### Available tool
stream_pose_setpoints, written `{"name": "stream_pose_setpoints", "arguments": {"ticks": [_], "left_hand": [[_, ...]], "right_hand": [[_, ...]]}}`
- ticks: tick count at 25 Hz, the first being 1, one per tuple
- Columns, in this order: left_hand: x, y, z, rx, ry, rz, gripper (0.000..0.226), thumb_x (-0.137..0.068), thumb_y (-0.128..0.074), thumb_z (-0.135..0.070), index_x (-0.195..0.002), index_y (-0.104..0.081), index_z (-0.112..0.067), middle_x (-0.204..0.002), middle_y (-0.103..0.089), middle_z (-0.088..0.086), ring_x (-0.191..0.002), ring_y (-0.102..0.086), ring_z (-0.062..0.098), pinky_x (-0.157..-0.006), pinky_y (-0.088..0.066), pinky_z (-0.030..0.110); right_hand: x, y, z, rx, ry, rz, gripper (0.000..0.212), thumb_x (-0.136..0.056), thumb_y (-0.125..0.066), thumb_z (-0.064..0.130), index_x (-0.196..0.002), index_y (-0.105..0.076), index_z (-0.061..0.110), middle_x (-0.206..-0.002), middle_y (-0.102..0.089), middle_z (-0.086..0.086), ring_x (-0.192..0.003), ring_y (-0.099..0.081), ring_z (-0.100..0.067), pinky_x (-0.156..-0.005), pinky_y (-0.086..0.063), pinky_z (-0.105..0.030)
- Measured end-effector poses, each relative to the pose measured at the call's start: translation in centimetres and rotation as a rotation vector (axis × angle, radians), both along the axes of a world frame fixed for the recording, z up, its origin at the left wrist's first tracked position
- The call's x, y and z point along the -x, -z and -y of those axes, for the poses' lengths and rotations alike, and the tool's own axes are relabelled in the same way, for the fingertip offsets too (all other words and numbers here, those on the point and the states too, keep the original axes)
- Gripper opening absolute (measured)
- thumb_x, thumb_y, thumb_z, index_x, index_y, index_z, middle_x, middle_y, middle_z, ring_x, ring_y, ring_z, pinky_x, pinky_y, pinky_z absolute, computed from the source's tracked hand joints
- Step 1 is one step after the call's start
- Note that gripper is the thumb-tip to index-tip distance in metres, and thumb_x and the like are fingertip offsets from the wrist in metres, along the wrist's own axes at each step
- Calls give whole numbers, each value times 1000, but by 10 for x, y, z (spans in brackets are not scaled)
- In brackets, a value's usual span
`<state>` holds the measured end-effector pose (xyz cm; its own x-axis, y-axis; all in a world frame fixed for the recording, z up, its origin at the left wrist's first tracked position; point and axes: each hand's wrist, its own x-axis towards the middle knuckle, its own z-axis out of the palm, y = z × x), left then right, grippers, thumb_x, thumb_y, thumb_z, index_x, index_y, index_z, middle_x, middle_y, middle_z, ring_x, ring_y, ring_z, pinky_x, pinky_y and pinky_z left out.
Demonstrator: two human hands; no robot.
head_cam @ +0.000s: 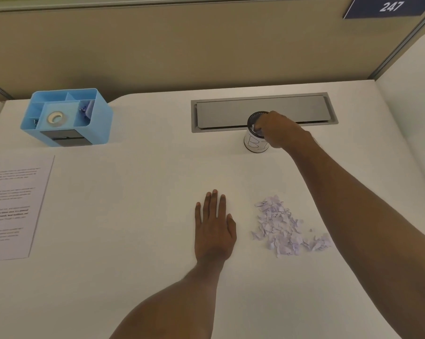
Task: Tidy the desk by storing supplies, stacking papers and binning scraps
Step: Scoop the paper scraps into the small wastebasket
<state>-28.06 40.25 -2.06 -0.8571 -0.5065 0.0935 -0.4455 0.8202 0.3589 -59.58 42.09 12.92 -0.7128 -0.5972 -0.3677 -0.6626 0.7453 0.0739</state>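
A small white cup with handwritten letters serves as the bin (pixel 253 142) and stands at the front of the grey desk hatch. My right hand (pixel 278 130) is over its rim, fingers pinched on a few paper scraps at the opening. A pile of pale lilac paper scraps (pixel 283 226) lies on the desk near me, to the right. My left hand (pixel 213 227) rests flat on the desk just left of the pile, fingers apart, holding nothing. A printed sheet of paper (pixel 13 206) lies at the left edge.
A blue desk organiser (pixel 67 117) stands at the back left, holding a tape roll (pixel 56 117) and small clips. A grey cable hatch (pixel 264 111) is set into the white desk (pixel 133 216). Beige partition walls close the back.
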Motion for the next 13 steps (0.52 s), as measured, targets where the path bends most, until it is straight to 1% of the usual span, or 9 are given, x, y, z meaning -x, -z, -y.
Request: {"name": "stream_pose_setpoints", "arguments": {"ticks": [1,3,4,5,6,9,11,13], "left_hand": [[0,0,0,-1,-2,2,56,-108,-42,-28,-162,-40,-13,-174,-31,10,-164,-23,25,-133,-20,53],[1,0,1,-4,-6,9,56,-109,-41,-28,-163,-39,-13,-174,-30,9,-164,-22,25,-133,-19,53],[1,0,1,-2,-6,14,56,-109,-40,-29,-163,-39,-13,-174,-30,9,-164,-22,25,-133,-19,53],[1,1,1,3,-4,18,56,-109,-40,-29,-163,-38,-13,-174,-29,9,-164,-22,25,-133,-19,53],[1,1,1,8,-1,19,56,-109,-39,-29,-163,-38,-13,-174,-29,9,-164,-22,25,-133,-19,53],[0,2,2,9,4,20,56,-109,-37,-29,-162,-38,-12,-175,-28,10,-164,-22,26,-133,-18,53],[1,2,2,11,1,20,56,-109,-38,-28,-162,-39,-12,-175,-28,10,-164,-22,26,-133,-18,54],[1,2,2,11,1,21,56,-109,-37,-29,-162,-39,-11,-175,-28,10,-164,-21,25,-133,-17,53]], "right_hand": [[-5,-5,-5,100,21,-27,33,-91,-65,4,-124,-66,11,-122,-64,-14,-106,-65,-34,-83,-52,-36],[-19,-9,-21,414,93,-153,19,-94,-56,4,-105,-71,8,-104,-66,-14,-92,-64,-34,-73,-51,-36],[-32,-8,-31,555,147,-184,18,-95,-53,6,-96,-70,7,-97,-65,-13,-85,-62,-33,-70,-52,-37],[-45,-1,-42,654,189,-163,17,-94,-53,8,-91,-69,8,-92,-66,-12,-81,-62,-32,-69,-54,-39],[-59,9,-53,701,210,-103,16,-92,-54,9,-89,-69,10,-90,-66,-11,-79,-62,-30,-70,-55,-40],[-100,48,-92,651,220,81,13,-92,-60,12,-96,-71,15,-96,-68,-5,-87,-65,-26,-79,-55,-40],[-123,66,-117,643,261,128,15,-94,-61,17,-105,-72,18,-105,-69,1,-97,-65,-21,-86,-54,-38],[-140,76,-135,647,271,126,19,-96,-61,26,-113,-71,22,-114,-68,5,-105,-61,-19,-86,-51,-34]]}}
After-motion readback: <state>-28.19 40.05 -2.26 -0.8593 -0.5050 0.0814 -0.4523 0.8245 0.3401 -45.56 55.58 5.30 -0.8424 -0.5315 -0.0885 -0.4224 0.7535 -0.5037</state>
